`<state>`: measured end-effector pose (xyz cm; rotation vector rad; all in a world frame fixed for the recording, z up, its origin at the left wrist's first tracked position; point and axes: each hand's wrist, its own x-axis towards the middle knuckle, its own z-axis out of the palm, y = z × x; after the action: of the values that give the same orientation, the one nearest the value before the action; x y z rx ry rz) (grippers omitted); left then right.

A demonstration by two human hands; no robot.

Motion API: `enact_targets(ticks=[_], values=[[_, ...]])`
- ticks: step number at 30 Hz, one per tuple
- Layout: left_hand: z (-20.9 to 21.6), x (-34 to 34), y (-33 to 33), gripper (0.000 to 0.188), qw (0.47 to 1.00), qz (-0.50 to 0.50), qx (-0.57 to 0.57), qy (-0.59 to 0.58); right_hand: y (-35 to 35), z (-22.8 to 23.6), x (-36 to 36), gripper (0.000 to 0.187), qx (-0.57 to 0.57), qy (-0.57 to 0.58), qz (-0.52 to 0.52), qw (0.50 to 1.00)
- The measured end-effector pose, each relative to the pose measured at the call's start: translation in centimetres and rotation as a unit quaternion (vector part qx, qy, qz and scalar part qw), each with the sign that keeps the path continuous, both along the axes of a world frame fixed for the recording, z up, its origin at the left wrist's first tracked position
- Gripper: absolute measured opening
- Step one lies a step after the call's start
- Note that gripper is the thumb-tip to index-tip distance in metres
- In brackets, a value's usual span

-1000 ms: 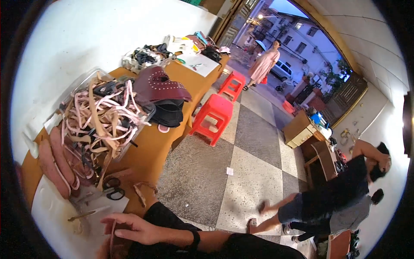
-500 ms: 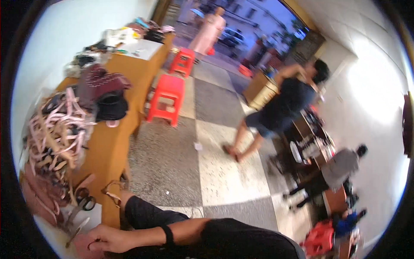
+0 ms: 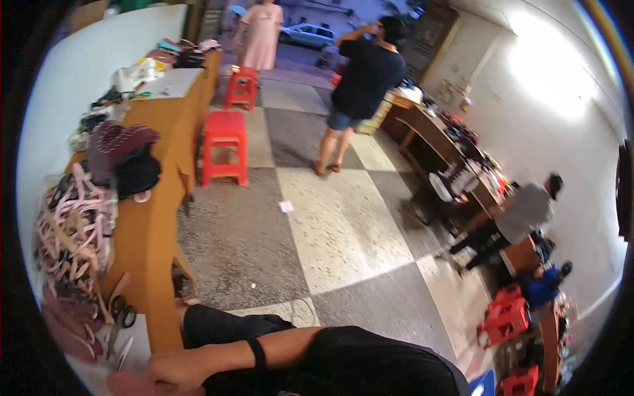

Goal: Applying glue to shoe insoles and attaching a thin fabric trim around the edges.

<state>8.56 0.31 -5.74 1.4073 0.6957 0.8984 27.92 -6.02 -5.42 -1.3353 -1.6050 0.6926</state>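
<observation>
At the lower left, my right hand (image 3: 177,367) is closed on a dusty-pink piece (image 3: 132,383) of soft-looking material, over the near end of the table. A black band circles that wrist. Just beyond the hand lies a pair of dark-handled scissors (image 3: 122,311) beside a pale pointed strip (image 3: 124,352). More dusty-pink pieces (image 3: 69,325) are heaped left of the scissors. Farther along is a tangled pile of pink and tan strips (image 3: 72,228). My left hand is out of the picture.
Along the left wall runs a brown table (image 3: 148,261) bearing a burgundy studded item (image 3: 120,148) and a black one (image 3: 140,173). Red stools (image 3: 224,135) stand beside it. A person in black (image 3: 366,72) stands on the checkered floor; another in grey (image 3: 525,211) is by the right-hand tables.
My view has swung, so the table and stools sit farther left. The person in black now stands more upright in the picture, farther off. My right hand still holds the pink piece.
</observation>
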Motion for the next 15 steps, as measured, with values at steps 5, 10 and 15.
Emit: enact_targets(ticks=[5, 10, 15], values=[[0.7, -3.4, 0.9, 0.031, 0.988, 0.098, 0.114, -0.042, -0.5, 1.3, -1.0, 0.016, -0.061, -0.120, 0.105, 0.985], [-0.6, -8.3, 4.5, 0.026, 0.987, 0.047, 0.098, 0.119, 1.1, 1.4, -2.5, 0.014, -0.091, -0.180, 0.177, 0.963], [-2.9, -12.1, 2.1, 0.018, 0.972, 0.164, 0.153, 0.074, 1.6, 1.2, -2.8, 0.023, -0.138, -0.106, 0.116, 0.978]])
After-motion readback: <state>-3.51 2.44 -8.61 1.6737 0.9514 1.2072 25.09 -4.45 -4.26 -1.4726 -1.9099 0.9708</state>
